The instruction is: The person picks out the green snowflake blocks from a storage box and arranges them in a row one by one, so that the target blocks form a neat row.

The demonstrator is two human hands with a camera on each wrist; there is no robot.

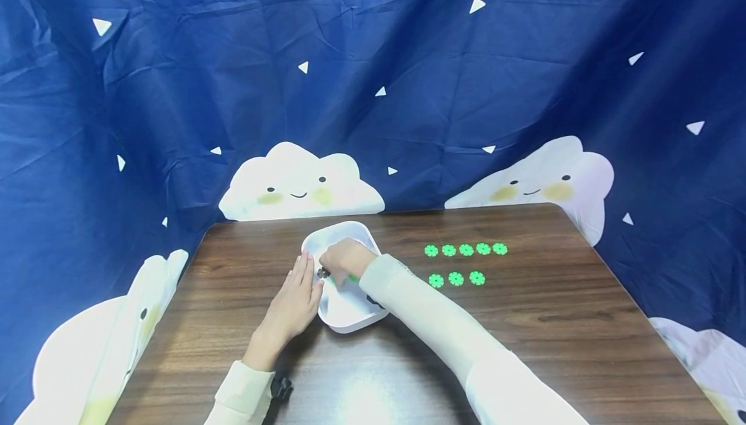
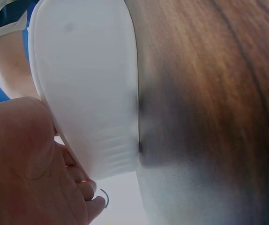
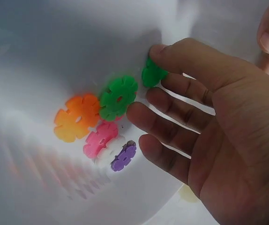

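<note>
My right hand (image 1: 348, 260) reaches down into a white plastic tray (image 1: 350, 315). In the right wrist view its thumb and forefinger pinch a green flower-shaped disc (image 3: 152, 75) inside the tray, while the other fingers spread loosely. Beside those fingertips lie another green disc (image 3: 119, 98), an orange disc (image 3: 76, 119), a pink one (image 3: 99, 139), a white one (image 3: 110, 152) and a purple one (image 3: 124, 158). Against the tray's left rim rests my left hand (image 1: 296, 300), its fingers straight in the head view. The left wrist view shows that palm next to the tray's outer wall (image 2: 87, 84).
Right of the tray, green flower discs lie in two rows on the brown wooden table (image 1: 553, 321): several in the far row (image 1: 465, 250), three in the near row (image 1: 456, 279). A blue curtain (image 1: 408, 43) with clouds hangs behind the table.
</note>
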